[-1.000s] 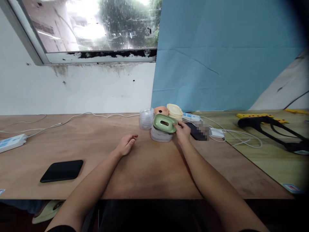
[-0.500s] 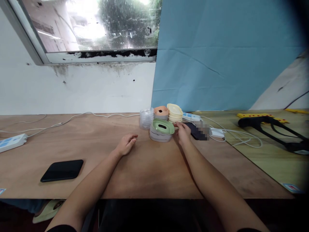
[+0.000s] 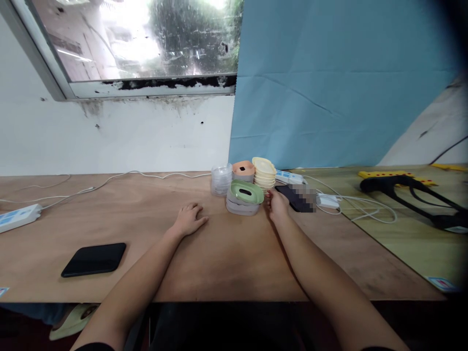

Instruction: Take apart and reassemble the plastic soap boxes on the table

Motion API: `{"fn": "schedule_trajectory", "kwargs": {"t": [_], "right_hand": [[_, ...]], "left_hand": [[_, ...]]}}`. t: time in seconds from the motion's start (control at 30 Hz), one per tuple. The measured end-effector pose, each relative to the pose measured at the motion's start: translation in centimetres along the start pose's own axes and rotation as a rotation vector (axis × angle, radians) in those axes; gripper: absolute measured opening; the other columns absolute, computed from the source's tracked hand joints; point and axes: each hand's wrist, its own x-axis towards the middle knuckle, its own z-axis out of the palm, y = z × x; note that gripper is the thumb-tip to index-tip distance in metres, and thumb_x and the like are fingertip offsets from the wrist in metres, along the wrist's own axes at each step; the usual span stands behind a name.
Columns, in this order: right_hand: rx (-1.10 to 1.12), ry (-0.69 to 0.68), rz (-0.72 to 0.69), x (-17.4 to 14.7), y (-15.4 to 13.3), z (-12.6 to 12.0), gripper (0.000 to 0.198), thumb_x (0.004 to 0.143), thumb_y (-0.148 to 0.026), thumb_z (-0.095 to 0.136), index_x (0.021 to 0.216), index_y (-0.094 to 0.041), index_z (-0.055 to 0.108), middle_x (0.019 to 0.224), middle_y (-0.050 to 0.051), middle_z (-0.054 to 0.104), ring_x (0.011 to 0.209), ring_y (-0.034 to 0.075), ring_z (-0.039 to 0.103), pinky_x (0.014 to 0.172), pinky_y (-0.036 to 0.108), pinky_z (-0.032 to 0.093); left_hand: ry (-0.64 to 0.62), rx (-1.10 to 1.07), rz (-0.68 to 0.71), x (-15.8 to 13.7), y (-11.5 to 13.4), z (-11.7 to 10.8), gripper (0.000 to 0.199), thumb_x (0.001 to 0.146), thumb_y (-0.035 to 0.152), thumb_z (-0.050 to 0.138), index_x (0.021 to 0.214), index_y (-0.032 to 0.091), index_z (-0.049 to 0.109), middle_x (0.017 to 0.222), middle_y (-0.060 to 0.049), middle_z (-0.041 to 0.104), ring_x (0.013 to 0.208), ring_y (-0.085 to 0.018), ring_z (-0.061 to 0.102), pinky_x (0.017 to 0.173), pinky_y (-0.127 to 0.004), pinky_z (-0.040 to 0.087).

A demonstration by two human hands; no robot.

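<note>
My left hand point(image 3: 189, 219) lies palm down and open on the wooden table, fingers spread, holding nothing. Right of it stands an oval container with a green slotted lid point(image 3: 244, 194) over a cloudy, pale lower part point(image 3: 241, 207). My right hand point(image 3: 278, 204) rests beside that container's right side, its fingers loosely bent and partly hidden; nothing shows in them. Just beyond its fingertips is a stack of cream-yellow lids point(image 3: 264, 170). A peach-coloured lid with a dark hole point(image 3: 243, 169) tops another container behind the green one. Clear plastic round containers point(image 3: 221, 180) are stacked to its left.
A black phone point(image 3: 94, 259) lies at the table's front left. Power strips point(image 3: 18, 217) sit at the far left and behind the lids, with white cables point(image 3: 360, 204) trailing. A dark, partly blurred object point(image 3: 292, 195) and a black strap-like frame point(image 3: 398, 190) lie to the right.
My left hand has turned flatter onto the table and its fingers have spread. My right hand's fingers have drawn back slightly from the lid stack and bent. The containers have stayed put.
</note>
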Motion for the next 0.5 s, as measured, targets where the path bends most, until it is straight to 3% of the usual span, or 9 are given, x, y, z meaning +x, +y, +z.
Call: {"fn": "schedule_trajectory", "kwargs": {"t": [0.5], "right_hand": [[-0.067, -0.003, -0.103, -0.51, 0.22, 0.09, 0.016, 0.065, -0.032, 0.063, 0.069, -0.017, 0.058, 0.055, -0.005, 0.055, 0.037, 0.006, 0.039, 0.034, 0.018, 0.026]], "left_hand": [[-0.016, -0.034, -0.006, -0.07, -0.02, 0.0, 0.058, 0.079, 0.058, 0.054, 0.121, 0.018, 0.059, 0.133, -0.017, 0.05, 0.125, -0.036, 0.042, 0.104, -0.05, 0.029]]}}
